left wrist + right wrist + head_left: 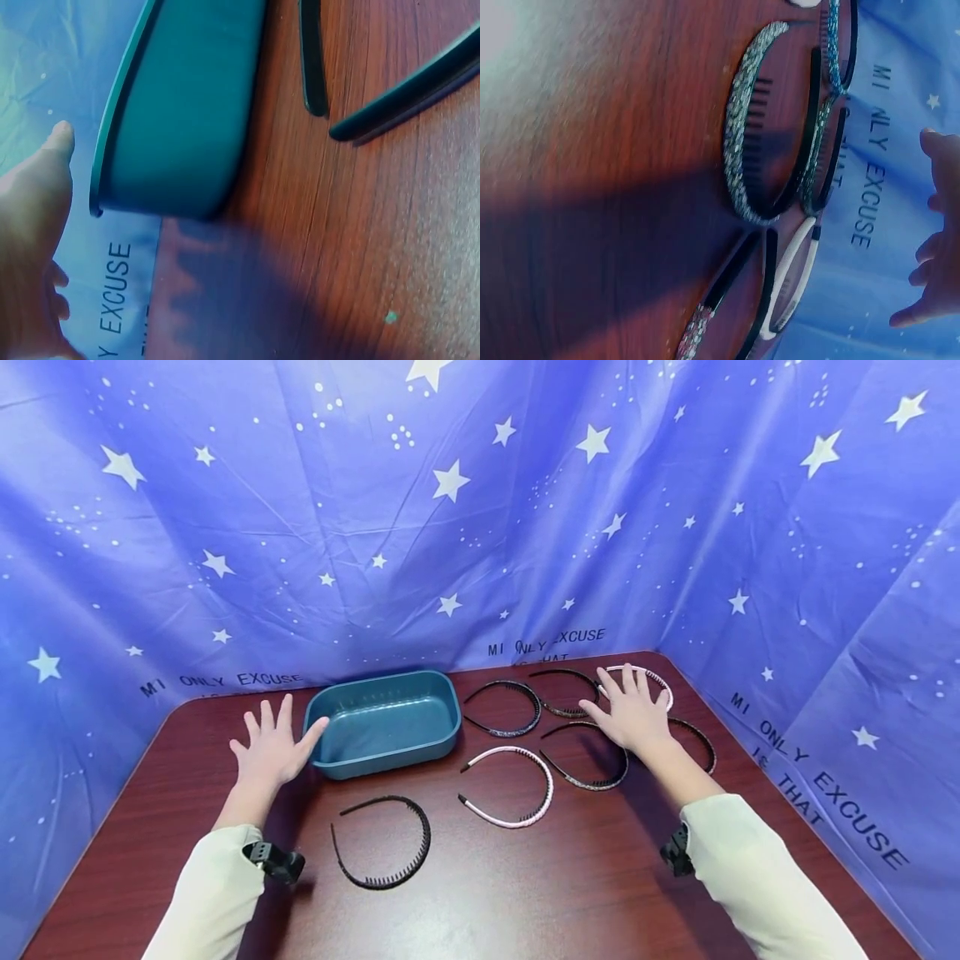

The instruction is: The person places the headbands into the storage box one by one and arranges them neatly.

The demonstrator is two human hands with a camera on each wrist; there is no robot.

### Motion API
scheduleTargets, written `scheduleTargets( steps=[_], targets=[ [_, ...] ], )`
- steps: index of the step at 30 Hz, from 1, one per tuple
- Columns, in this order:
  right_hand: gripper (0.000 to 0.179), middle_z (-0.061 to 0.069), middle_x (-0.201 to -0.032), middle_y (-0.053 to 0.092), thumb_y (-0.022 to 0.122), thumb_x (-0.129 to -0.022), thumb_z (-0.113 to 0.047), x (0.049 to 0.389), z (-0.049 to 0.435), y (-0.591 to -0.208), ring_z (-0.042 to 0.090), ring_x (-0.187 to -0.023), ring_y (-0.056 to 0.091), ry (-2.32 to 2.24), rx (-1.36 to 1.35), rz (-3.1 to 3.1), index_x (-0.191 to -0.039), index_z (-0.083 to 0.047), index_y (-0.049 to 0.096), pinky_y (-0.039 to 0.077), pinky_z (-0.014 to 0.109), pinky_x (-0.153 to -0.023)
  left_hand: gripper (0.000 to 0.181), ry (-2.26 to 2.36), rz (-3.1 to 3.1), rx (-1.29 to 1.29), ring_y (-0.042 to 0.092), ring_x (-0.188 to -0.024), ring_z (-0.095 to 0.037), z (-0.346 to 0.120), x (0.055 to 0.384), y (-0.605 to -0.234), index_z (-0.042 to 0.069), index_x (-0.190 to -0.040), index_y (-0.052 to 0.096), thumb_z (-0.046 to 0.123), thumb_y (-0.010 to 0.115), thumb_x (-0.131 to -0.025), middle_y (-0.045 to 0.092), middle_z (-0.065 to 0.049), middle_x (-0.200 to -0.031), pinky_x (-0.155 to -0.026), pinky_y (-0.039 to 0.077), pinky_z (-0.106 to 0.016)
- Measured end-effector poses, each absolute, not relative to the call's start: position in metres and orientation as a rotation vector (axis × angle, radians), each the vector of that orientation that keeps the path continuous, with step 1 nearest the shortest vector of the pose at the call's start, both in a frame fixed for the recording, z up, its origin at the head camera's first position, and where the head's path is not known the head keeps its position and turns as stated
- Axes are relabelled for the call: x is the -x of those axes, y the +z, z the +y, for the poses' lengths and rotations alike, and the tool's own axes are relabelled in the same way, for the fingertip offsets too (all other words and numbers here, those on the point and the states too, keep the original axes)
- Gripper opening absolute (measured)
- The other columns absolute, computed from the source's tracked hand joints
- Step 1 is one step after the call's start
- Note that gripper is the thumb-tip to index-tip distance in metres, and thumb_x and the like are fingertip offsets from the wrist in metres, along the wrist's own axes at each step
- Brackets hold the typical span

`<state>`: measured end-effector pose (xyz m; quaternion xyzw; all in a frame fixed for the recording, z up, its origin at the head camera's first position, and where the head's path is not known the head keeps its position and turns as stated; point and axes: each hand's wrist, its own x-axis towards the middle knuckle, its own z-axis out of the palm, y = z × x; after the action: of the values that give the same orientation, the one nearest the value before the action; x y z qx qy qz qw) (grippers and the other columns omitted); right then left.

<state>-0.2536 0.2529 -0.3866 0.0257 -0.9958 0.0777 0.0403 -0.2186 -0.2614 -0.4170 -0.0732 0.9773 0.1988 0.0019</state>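
My left hand, fingers spread and holding nothing, hovers at the left end of a teal plastic basin. In the left wrist view that hand is apart from the basin wall. Over the headbands at the right, my right hand is spread too, with nothing in it. Under and around it lie a glittery black headband, a pink headband partly hidden by the fingers, and another dark headband partly behind the wrist. The right wrist view shows a glittery headband apart from the hand.
A plain black toothed headband lies at the front left, and a pink-white one near the middle. Two dark glittery headbands lie right of the basin. Starry blue cloth hangs behind the reddish-brown table.
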Motion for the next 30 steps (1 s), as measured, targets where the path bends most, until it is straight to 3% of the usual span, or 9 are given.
scheduleTargets(
  steps=[7, 14, 30],
  targets=[
    [0.076, 0.028, -0.151, 0.017, 0.036, -0.091, -0.065, 0.251, 0.271, -0.388, 0.046, -0.138, 0.015, 0.345, -0.053, -3.053, -0.148, -0.016, 0.025, 0.017, 0.073, -0.099, 0.094, 0.751, 3.089, 0.190, 0.000, -0.136, -0.055, -0.267, 0.218, -0.418, 0.001, -0.149, 0.004, 0.067, 0.034, -0.090, 0.006, -0.035, -0.149, -0.096, 0.013, -0.077],
    [0.072, 0.027, -0.146, 0.029, 0.040, -0.093, -0.057, 0.248, 0.289, -0.389, 0.049, -0.132, 0.028, 0.438, -0.026, -3.046, -0.145, -0.009, 0.030, 0.031, 0.071, -0.090, 0.085, 0.929, 3.172, 0.081, 0.027, -0.129, -0.052, -0.274, 0.219, -0.427, -0.007, -0.145, 0.017, 0.053, 0.047, -0.092, 0.027, -0.037, -0.141, -0.103, 0.024, -0.064],
    [0.056, 0.032, -0.115, 0.057, 0.051, -0.093, -0.042, 0.236, 0.344, -0.401, 0.050, -0.106, 0.052, 0.533, 0.000, -2.961, -0.124, 0.004, 0.053, 0.043, 0.059, -0.083, 0.073, 1.297, 2.942, 0.112, 0.041, -0.125, -0.046, -0.278, 0.214, -0.442, -0.004, -0.143, 0.025, 0.047, 0.047, -0.095, 0.038, -0.033, -0.137, -0.103, 0.034, -0.056]
  ],
)
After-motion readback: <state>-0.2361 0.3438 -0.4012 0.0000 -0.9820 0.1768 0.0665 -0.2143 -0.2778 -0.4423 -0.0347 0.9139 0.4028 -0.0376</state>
